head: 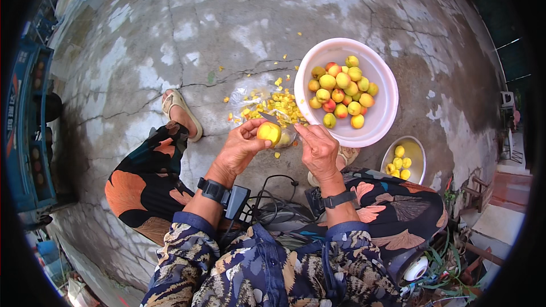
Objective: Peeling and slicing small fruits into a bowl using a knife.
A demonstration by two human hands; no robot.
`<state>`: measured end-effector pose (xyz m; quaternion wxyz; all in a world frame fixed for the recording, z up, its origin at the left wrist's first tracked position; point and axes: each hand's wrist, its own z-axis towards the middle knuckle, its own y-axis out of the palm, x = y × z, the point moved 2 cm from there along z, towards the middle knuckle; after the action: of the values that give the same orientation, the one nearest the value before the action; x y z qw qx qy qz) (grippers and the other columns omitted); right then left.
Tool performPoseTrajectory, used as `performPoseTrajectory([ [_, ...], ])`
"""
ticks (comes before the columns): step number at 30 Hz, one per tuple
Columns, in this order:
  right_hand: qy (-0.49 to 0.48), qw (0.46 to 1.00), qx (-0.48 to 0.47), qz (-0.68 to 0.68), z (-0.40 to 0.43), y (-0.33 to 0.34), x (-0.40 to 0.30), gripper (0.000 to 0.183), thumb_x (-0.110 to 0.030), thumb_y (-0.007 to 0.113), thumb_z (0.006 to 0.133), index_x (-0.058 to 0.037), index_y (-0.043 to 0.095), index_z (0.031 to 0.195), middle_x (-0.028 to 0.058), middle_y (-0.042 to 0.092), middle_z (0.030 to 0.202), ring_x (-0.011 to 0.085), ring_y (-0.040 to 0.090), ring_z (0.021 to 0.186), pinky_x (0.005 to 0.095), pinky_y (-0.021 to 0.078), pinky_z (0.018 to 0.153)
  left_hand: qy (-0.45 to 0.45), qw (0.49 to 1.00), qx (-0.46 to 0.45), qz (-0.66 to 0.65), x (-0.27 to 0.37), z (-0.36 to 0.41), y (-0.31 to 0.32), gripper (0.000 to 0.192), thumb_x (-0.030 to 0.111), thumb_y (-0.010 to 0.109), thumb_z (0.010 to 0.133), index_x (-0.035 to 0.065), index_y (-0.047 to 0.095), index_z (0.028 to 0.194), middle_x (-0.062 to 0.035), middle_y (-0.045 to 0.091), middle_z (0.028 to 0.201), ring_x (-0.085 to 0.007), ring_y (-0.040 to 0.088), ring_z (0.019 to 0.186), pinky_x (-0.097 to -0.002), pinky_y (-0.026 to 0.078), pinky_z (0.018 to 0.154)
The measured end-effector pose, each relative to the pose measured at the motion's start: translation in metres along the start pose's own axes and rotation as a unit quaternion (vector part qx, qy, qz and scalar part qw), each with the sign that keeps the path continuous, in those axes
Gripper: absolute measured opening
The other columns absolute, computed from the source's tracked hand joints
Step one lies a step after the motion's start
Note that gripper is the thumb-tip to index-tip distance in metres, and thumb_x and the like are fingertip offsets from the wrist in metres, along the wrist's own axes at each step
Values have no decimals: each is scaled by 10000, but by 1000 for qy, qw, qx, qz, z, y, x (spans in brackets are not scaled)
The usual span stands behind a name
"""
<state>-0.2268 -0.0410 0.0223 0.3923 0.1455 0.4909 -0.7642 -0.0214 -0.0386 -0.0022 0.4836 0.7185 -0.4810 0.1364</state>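
Between the thumb and fingers of my left hand [241, 144] is a partly peeled yellow fruit [269, 134], perhaps an apricot or peach. My right hand [319, 148] grips a small knife, whose dark blade [268, 117] lies along the fruit's upper side. Its handle is mostly hidden by my fingers. Beneath and beyond both hands, yellow peel scraps [279, 104] are heaped on a clear plastic bag [245, 99] on the ground. A white plastic basin [387, 94] of whole yellow and red fruits [342, 80] stands just past my right hand.
To the right, a metal bowl [420, 157] holds several peeled yellow fruits [399, 163]. The concrete floor [239, 21] is cracked and patchy. Black cables [266, 198] lie between my legs. A blue vehicle or cart [30, 128] stands at far left, and plants [448, 273] grow at lower right.
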Motion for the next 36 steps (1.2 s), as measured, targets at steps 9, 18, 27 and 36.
performPoseTrajectory([
  [9,-74,996,-34,42,3,5,-24,444,64,612,643,-42,714,1062,68,618,798,260,620,739,371,521,635,19,999,-18,42,8,-1,4,570,-129,689,751,6,547,1286,-85,626,1196,-185,615,1087,-337,518,963],
  [18,-27,999,17,23,4,0,-9,374,76,626,670,-29,728,1014,91,646,800,263,626,738,370,521,641,16,1000,-15,-1,11,-2,7,633,-152,734,716,15,553,1299,-81,642,1180,-187,635,1071,-317,523,949],
  [27,-73,997,-25,9,3,7,-26,419,52,618,649,-41,719,1046,67,608,792,260,612,742,374,510,637,10,998,11,60,5,0,-1,621,-132,739,721,26,543,1289,-55,616,1192,-173,605,1094,-313,504,962],
  [36,51,998,21,14,-3,6,0,320,60,638,694,-22,739,987,95,636,805,282,620,739,369,508,650,-3,1000,-25,-17,5,1,-1,621,-167,699,748,24,517,1310,-106,625,1203,-233,621,1120,-401,520,996],
])
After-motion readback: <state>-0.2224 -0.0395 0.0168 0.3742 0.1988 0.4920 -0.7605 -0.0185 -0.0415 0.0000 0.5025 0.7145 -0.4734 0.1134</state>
